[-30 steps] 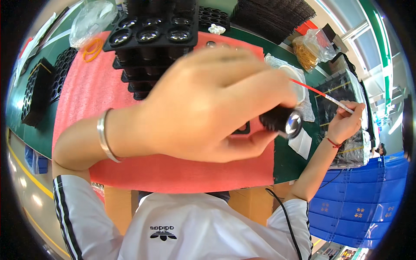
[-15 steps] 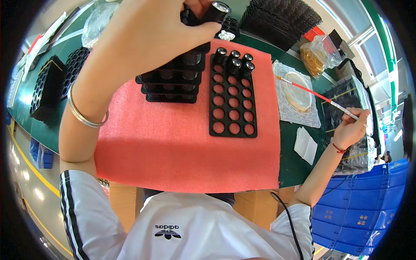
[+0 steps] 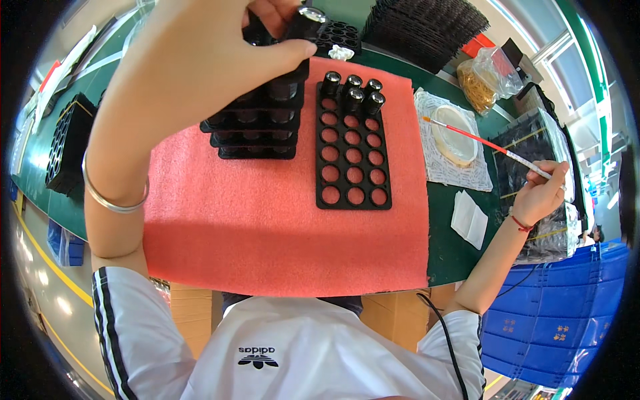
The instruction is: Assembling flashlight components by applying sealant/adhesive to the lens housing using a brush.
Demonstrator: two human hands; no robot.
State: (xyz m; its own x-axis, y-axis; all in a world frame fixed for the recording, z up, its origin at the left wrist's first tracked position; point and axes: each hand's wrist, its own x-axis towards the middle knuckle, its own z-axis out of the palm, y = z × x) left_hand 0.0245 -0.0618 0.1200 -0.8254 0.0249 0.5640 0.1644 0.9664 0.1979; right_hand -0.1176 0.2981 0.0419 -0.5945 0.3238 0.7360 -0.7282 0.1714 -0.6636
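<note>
We take the flat black tray (image 3: 354,157) with round holes as our landmark; it lies on the pink mat (image 3: 280,247), and five black cylinders (image 3: 354,100) with shiny glass ends stand in the holes at its far end. To the left of this tray, we see the left hand (image 3: 233,57), with a silver bangle at the wrist, reaching over a stack of black trays (image 3: 257,133). Its grip is narrow: thumb and fingers hold one black lens piece (image 3: 307,23), tilted, with the glass end up, and this piece is beyond the tray and to its left. The hand hides part of the stack, so we cannot tell whether the piece touches it. To the right of the tray, the right hand (image 3: 543,190) keeps a closed pinch on the white end of a thin brush (image 3: 477,139) with a red handle, whose tip points toward the tray. Below the brush in our view, just to the right of the tray, we find a white cloth (image 3: 433,170) with a pale round dish (image 3: 460,137) on it. Nearer to us than this cloth, also right of the tray, lies a folded white paper (image 3: 469,220). Beyond the tray, we notice a crumpled white piece (image 3: 341,53) and a tall dark pile (image 3: 423,33).
</note>
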